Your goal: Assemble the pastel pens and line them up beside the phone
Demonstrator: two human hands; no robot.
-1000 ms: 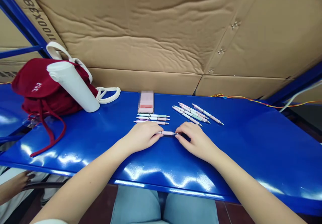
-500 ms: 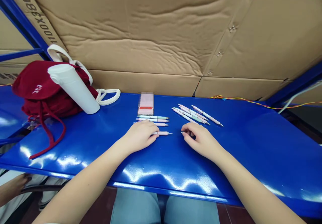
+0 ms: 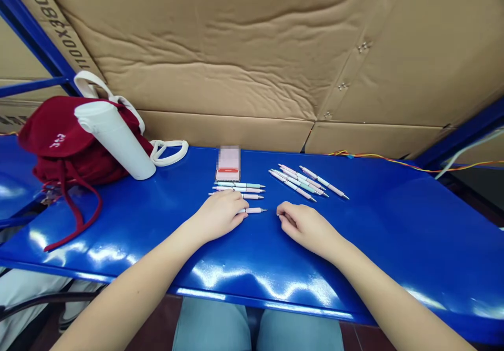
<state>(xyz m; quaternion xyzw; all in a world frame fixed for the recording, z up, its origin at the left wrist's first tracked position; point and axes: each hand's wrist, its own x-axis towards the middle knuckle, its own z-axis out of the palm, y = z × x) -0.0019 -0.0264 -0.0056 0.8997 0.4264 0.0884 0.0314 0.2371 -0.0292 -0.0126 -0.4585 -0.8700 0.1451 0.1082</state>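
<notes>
My left hand (image 3: 222, 212) is closed around a pen (image 3: 254, 210), whose pale pink grip and thin point stick out to the right past the fingertips. Just beyond its knuckles, several pens (image 3: 252, 190) with mint or pink grips lie side by side, points to the right. Across a short gap, my right hand (image 3: 303, 225) has thumb and fingers pinched together. A tiny light spot shows at its fingertips, too small to name. Behind this hand a loose group of pens (image 3: 297, 180) lies slanted on the blue table (image 3: 378, 225).
A phone-like flat pink object (image 3: 228, 164), partly blurred, lies behind the left pens. On the left, a white bottle (image 3: 118, 141) leans on a red bag (image 3: 59, 135) with white straps. Cardboard (image 3: 220, 88) stands along the back; coloured wires (image 3: 386, 159) run at the back right.
My right hand has shifted slightly left, nearer the pen in my left hand, and its fingers are closer together. My left hand still holds the pen, nearly unmoved.
</notes>
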